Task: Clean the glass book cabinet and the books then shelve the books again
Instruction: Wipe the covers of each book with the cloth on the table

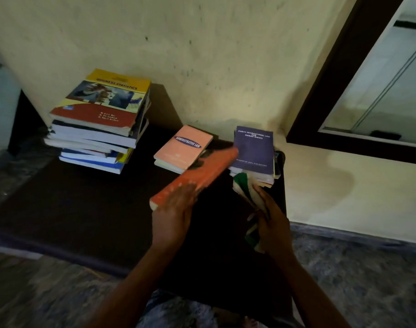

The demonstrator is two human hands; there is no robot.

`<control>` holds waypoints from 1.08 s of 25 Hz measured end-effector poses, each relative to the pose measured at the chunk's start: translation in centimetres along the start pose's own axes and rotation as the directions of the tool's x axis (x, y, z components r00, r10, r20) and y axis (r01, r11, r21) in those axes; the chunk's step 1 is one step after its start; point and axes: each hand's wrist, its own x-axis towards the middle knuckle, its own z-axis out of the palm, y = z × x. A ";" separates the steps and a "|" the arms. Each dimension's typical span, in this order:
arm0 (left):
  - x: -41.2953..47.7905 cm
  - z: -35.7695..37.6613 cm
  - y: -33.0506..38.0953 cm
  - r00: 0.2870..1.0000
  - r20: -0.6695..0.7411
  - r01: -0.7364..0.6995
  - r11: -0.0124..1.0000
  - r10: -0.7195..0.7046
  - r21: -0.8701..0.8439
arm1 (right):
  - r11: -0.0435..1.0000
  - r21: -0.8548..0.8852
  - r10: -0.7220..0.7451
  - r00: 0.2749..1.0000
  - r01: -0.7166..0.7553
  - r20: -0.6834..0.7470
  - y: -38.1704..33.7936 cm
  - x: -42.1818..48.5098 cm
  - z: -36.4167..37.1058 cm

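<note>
orange book (197, 176): matt paper | rag (246, 192): cloth | wall (202, 55): rough plaster

Orange book (197, 176) tilted aloft; green-white cloth (246, 194) bunched.

orange book (197, 174): motion-blurred, title unreadable | glass cabinet (325, 91): cut off right

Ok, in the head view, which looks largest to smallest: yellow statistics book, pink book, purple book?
Largest: yellow statistics book.
Then: pink book and purple book, which look about alike, so I do not rank them.
</note>
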 end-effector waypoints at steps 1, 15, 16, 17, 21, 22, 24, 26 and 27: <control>-1.7 1.3 -1.2 0.995 0.068 -0.080 0.994 0.076 0.070 | 1.000 -0.014 -0.014 1.000 0.014 0.003 0.1 -0.2 0.1; -6.5 -0.9 -13.6 0.815 0.322 0.337 0.846 -0.482 0.413 | 0.992 -0.124 0.005 0.988 0.014 0.151 -1.4 3.8 3.6; -7.0 -0.9 -14.0 0.801 0.351 0.308 0.837 -0.485 0.453 | 0.989 -0.146 -0.005 0.984 0.032 0.180 -1.2 5.0 4.7; -7.4 -0.7 -14.2 0.802 0.356 0.294 0.835 -0.481 0.466 | 0.987 -0.160 0.002 0.976 0.033 0.216 -1.0 6.2 6.0; -7.6 -0.5 -14.3 0.829 0.328 0.294 0.853 -0.452 0.432 | 0.867 -0.480 0.065 0.926 0.132 0.372 1.8 7.6 11.6; -7.6 -0.6 -14.3 0.835 0.321 0.297 0.857 -0.447 0.421 | 0.807 -0.561 0.042 0.930 0.184 0.366 2.1 7.0 12.8; -7.7 -0.7 -14.4 0.839 0.313 0.308 0.862 -0.445 0.402 | 0.798 -0.563 0.010 0.930 0.214 0.368 1.5 5.0 14.7; -7.6 -0.7 -14.3 0.843 0.306 0.313 0.866 -0.443 0.391 | 0.828 -0.465 -0.121 0.909 0.314 0.398 0.3 1.7 16.8; -7.6 -0.7 -14.3 0.844 0.303 0.315 0.867 -0.442 0.387 | 0.805 -0.453 -0.174 0.883 0.383 0.437 -0.5 -0.2 17.7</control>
